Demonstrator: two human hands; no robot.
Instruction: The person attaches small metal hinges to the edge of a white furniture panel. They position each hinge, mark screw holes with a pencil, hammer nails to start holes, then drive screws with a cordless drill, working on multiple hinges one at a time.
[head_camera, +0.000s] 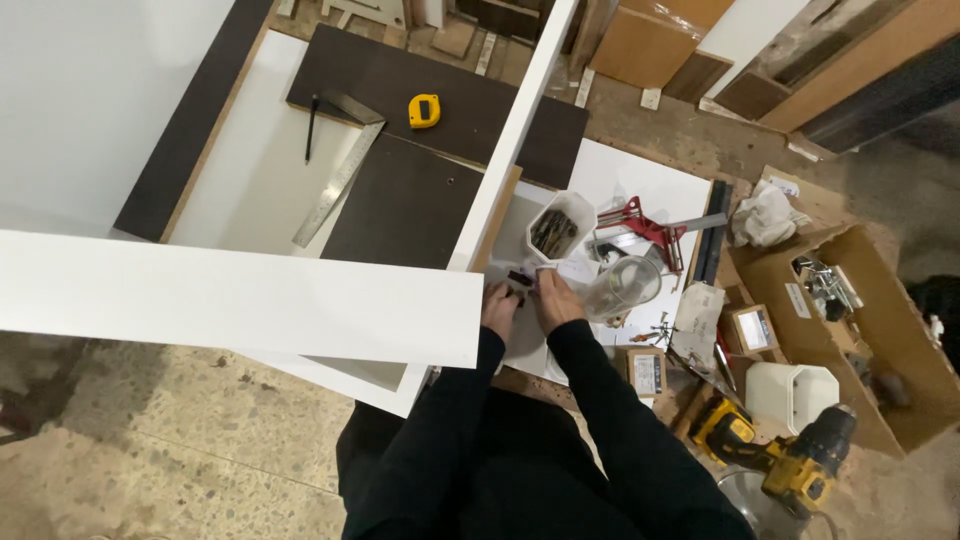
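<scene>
My left hand (498, 306) and my right hand (555, 298) meet over a white board (640, 185) on the floor, both in black sleeves. Between the fingers sits a small dark object (520, 278); both hands pinch it, and its kind is too small to tell. Just beyond the hands stands a white octagonal tub (560, 228) filled with dark screws. A clear plastic cup (625, 285) lies tipped on its side to the right of my right hand.
White cabinet panels (230, 295) stand to the left, with a steel square (340, 180), pencil (311, 125) and yellow tape measure (424, 110) inside. Red corner clamp (640, 225), small boxes (752, 328), open cardboard box (870, 330), white bin (792, 395) and yellow cordless drill (790, 460) lie right.
</scene>
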